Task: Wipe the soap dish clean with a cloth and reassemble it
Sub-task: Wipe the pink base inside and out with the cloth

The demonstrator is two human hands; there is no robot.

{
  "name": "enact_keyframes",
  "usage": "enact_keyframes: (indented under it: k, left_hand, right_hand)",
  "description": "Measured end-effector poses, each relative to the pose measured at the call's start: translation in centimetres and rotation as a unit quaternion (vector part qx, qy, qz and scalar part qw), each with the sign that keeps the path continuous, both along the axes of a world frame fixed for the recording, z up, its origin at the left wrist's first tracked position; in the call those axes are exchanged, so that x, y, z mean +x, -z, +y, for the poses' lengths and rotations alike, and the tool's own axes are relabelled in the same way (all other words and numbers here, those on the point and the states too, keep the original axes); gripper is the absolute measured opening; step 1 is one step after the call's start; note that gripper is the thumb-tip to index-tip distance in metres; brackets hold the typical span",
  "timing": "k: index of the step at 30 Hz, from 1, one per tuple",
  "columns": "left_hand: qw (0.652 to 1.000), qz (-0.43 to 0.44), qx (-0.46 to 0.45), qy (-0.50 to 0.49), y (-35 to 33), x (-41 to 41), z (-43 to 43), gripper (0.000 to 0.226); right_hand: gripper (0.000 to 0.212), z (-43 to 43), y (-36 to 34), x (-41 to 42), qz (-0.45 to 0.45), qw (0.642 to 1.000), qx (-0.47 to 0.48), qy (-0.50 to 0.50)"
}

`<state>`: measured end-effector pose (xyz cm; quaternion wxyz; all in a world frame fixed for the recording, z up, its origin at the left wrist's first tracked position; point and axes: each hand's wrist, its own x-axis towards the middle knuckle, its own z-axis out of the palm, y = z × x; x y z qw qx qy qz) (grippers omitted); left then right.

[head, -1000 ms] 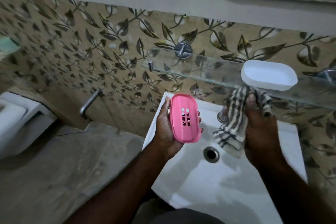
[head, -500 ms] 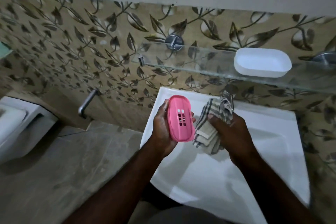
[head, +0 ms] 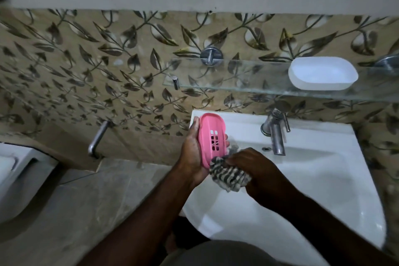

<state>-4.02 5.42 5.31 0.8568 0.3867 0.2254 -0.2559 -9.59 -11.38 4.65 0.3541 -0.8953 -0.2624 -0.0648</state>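
Note:
My left hand (head: 193, 155) grips a pink slotted soap-dish insert (head: 212, 136), held upright over the sink's left rim. My right hand (head: 257, 170) is closed on a bunched grey-and-white striped cloth (head: 228, 174), which presses against the lower end of the pink insert. The white soap-dish base (head: 322, 73) stands apart on the glass shelf (head: 226, 75) at the upper right, with nothing in it.
A white sink (head: 313, 179) lies under both hands, with a metal tap (head: 275, 130) at its back. A metal wall spout (head: 97, 139) juts out to the left. A white toilet (head: 15, 179) sits at the far left. Leaf-patterned tiles cover the wall.
My right hand brought the cloth from under the shelf down and left until it met the pink insert's lower end. My left hand kept hold of the insert.

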Motion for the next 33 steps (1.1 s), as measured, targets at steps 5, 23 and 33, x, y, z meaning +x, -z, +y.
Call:
enact_keyframes:
  k: [5, 23, 33]
  left_hand:
    - [0.999, -0.025, 0.005, 0.027, 0.4, 1.6, 1.0, 0.075]
    - [0.989, -0.109, 0.039, 0.091, -0.1, 3.4, -0.3, 0.086]
    - [0.985, -0.140, 0.070, 0.079, -0.5, 3.7, -0.9, 0.077]
  right_hand:
    - [0.013, -0.1, -2.5, 2.6, 0.102, 0.955, 0.173, 0.221]
    - [0.010, 2.0, -3.0, 2.6, 0.238, 0.855, 0.359, 0.290]
    - [0.028, 1.6, -2.8, 2.3, 0.034, 0.978, -0.036, 0.202]
